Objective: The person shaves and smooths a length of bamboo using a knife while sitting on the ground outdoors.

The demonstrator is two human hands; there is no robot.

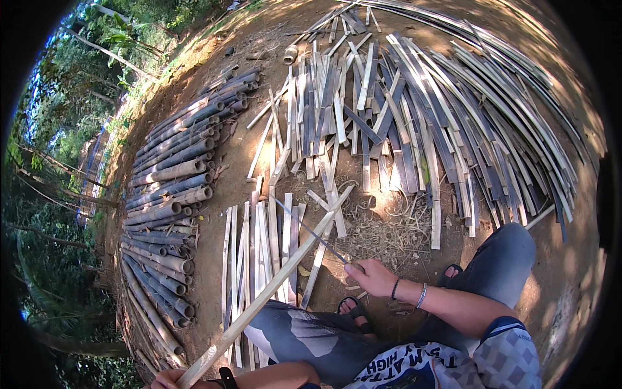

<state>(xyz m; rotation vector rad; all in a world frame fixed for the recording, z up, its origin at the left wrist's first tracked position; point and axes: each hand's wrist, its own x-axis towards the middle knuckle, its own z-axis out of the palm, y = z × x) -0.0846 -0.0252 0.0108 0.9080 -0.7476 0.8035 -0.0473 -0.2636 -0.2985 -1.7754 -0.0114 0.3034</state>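
Note:
My right hand (pixel 376 279) is closed round the short handle of a long, thin-bladed knife (pixel 324 242). The blade points up and left, crossing a pale split bamboo strip (pixel 272 287) near its far end. From the lower left edge, the strip runs slantwise over my left thigh toward the middle of the view. Its near end is gripped by my left hand (pixel 170 379), which the picture's edge partly cuts off. Whether the blade touches the strip or only passes beside it, I cannot tell.
Split bamboo strips (pixel 317 104) lie heaped ahead, with a larger fan of strips (pixel 479 129) to the right. More strips (pixel 259 246) lie beside my left leg. Whole bamboo poles (pixel 175 170) are stacked at left. Curled shavings (pixel 382 227) cover the dirt between my feet and the heaps.

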